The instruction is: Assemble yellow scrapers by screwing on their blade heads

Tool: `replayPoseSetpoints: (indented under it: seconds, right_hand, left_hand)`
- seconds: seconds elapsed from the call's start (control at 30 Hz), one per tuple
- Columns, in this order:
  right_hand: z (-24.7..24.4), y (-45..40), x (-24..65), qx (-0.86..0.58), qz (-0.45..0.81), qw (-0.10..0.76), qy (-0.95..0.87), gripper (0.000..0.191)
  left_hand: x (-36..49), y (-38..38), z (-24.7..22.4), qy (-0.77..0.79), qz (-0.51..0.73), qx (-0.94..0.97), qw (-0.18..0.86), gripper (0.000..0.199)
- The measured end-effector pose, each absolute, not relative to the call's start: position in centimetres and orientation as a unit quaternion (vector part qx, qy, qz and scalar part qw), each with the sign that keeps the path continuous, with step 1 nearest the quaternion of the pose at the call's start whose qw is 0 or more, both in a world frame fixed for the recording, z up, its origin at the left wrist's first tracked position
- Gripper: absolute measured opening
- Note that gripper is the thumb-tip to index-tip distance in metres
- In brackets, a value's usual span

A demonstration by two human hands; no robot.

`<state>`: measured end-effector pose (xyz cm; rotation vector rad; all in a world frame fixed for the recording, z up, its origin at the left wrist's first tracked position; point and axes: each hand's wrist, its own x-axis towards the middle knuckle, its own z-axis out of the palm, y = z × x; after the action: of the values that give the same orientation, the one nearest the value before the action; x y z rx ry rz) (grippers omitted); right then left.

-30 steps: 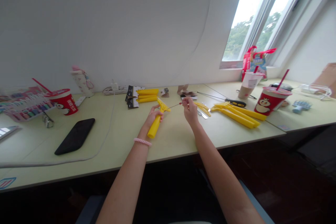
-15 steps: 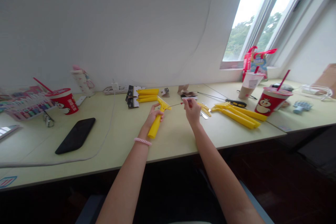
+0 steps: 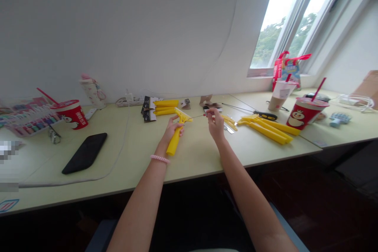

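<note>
My left hand is wrapped round the handle of a yellow scraper, its T-shaped head pointing up and away from me. In my right hand is a small screwdriver, pinched in the fingers. Its thin shaft points left, the tip at the scraper's head; whether it sits in a screw is too small to tell. Just right of my right hand lie flat yellow pieces and a metal blade. Several more yellow scrapers lie further right.
Behind are packaged yellow scrapers with black cards. A long screwdriver with a black handle lies at the back right. Red cups stand on both sides. A black phone and white cable lie left.
The scraper's head has tilted slightly, and the screwdriver's tip has shifted a little left against it. My hands keep nearly the same places.
</note>
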<state>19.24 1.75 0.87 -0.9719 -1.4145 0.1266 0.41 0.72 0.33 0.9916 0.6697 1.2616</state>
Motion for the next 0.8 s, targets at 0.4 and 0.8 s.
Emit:
replayPoseSetpoints:
  seconds: [0.4, 0.8]
  right_hand:
    - [1.3, 0.9, 18.7, -0.446, 0.045, 0.668, -0.594, 0.021]
    - [0.5, 2.2, 19.0, -0.429, 0.111, 0.648, -0.62, 0.02]
  left_hand:
    - [0.7, 0.9, -0.2, 0.323, 0.532, 0.481, 0.617, 0.052]
    - [0.6, 1.2, -0.4, 0.332, 0.541, 0.473, 0.612, 0.051]
